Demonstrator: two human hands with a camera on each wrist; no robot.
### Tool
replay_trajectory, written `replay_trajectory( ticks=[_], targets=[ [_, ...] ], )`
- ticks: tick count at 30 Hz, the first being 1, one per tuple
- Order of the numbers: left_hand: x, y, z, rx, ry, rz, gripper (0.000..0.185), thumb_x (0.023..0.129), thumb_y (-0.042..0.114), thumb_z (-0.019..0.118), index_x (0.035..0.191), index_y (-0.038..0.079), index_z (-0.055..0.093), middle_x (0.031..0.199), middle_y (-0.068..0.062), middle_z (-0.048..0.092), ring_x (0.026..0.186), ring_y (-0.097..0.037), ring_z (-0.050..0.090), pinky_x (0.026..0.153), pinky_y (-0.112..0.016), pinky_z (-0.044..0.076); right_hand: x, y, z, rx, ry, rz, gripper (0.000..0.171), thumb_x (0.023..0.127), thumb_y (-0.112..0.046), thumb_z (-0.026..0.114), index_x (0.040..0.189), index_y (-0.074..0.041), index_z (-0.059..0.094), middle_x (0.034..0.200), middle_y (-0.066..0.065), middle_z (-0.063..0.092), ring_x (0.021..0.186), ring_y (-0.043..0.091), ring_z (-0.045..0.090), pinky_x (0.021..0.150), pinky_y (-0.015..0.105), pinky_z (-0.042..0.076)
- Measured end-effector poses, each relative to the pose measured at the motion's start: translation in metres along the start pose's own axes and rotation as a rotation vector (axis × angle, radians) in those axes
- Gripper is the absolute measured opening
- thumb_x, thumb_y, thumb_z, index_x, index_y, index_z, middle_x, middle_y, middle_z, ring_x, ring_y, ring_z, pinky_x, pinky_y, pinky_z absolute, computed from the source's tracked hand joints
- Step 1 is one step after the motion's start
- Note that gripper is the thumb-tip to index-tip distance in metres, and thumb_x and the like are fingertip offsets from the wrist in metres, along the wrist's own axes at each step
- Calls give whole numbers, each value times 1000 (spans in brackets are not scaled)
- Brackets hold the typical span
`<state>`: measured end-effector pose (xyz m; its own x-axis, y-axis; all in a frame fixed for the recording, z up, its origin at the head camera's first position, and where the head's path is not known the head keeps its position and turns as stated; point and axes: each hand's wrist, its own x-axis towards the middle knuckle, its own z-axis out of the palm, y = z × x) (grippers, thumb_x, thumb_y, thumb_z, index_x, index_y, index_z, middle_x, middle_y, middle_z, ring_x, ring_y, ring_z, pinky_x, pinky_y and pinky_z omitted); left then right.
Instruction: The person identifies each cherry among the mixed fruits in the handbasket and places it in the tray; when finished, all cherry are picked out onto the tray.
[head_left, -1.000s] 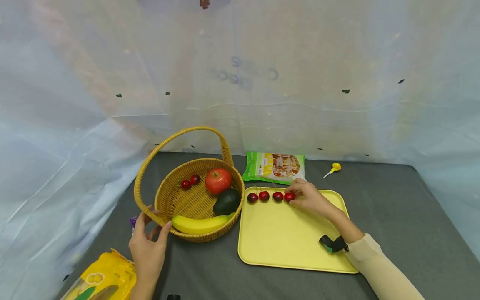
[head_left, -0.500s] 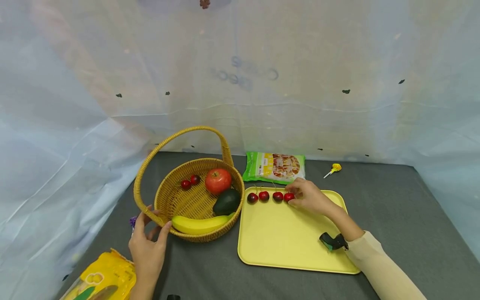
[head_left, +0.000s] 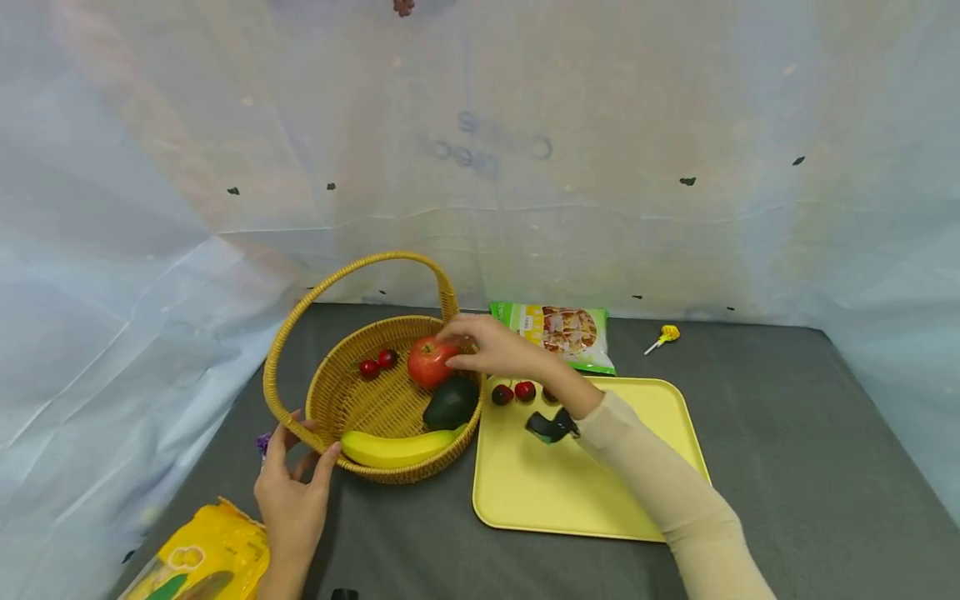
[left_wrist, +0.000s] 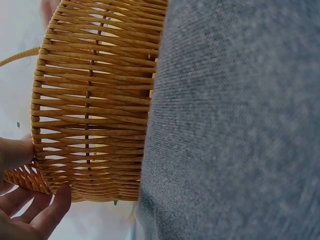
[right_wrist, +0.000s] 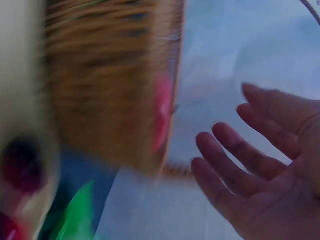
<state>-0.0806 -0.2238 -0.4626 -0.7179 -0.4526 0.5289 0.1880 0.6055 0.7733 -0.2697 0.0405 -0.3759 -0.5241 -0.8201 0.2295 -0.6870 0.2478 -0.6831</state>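
My left hand (head_left: 291,504) grips the left rim of a wicker basket (head_left: 375,406) by its handle's foot, thumb on one side and fingers on the other. My right hand (head_left: 498,346) hovers over the basket's right rim, beside a red apple (head_left: 429,364). In the right wrist view its fingers (right_wrist: 225,175) are spread and loosely bent, with nothing in them. An avocado (head_left: 448,406), a banana (head_left: 393,450) and two cherries (head_left: 369,369) lie in the basket. Cherries (head_left: 525,392) line the back of a yellow tray (head_left: 555,496), some hidden by my right forearm.
A green food packet (head_left: 568,332) lies behind the tray, with a yellow lollipop (head_left: 666,336) to its right. At the front left is a yellow bag (head_left: 213,554). Something purple (head_left: 262,443) shows beside the left hand. A pale curtain hangs behind the grey table.
My right hand has let go of the rightmost cherry on the tray and swung left to the basket, near the apple. My left hand keeps its grip on the basket.
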Motion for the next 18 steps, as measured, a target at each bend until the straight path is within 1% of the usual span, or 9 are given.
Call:
replay_trajectory(
  ticks=[3,5,7,9,13,15,18],
  targets=[
    [0,-1,0,4,3,5,62,80,-9,78,136,-3,54,116,-16,64,110,-12,56,77,-5,50,42,-12,13,20,-63,-3,33,95,-3,66,128,2,62,127,18,61,116,32,58,97,37,51],
    [0,-1,-1,5,5,8,62,80,-9,78,137,-2,54,116,-17,64,110,-13,56,77,-5,50,65,-18,22,49,-110,18,35,96,-3,66,130,2,61,129,17,61,118,31,58,99,30,50],
    [1,-1,-1,4,6,6,63,80,-9,79,137,-2,54,115,-17,64,110,-14,56,77,-5,50,84,-21,32,81,-140,38,37,95,-3,67,131,1,61,130,16,61,118,30,58,97,26,50],
    [1,-2,-1,4,5,6,63,80,-9,79,137,-2,54,115,-17,64,110,-14,56,77,-5,50,98,-21,43,115,-156,64,38,94,-3,68,131,2,61,132,16,61,120,30,57,96,23,49],
    [1,-1,-1,9,-4,10,62,80,-9,79,137,-3,54,115,-17,64,110,-13,56,77,-4,50,115,-14,66,105,-164,148,41,92,-4,71,132,-1,61,138,13,57,122,28,55,92,22,49],
    [1,-1,-1,12,-7,12,62,80,-9,79,136,-3,54,116,-17,64,110,-13,56,77,-4,50,119,-11,76,72,-167,185,44,91,-5,72,133,-2,61,141,10,54,123,26,54,91,22,49],
    [1,-1,-2,14,-12,6,63,80,-8,79,138,-2,53,116,-17,64,110,-15,56,78,-4,49,122,-9,86,32,-173,219,47,91,-6,74,136,-4,59,144,9,53,126,25,52,90,22,49]
  ],
)
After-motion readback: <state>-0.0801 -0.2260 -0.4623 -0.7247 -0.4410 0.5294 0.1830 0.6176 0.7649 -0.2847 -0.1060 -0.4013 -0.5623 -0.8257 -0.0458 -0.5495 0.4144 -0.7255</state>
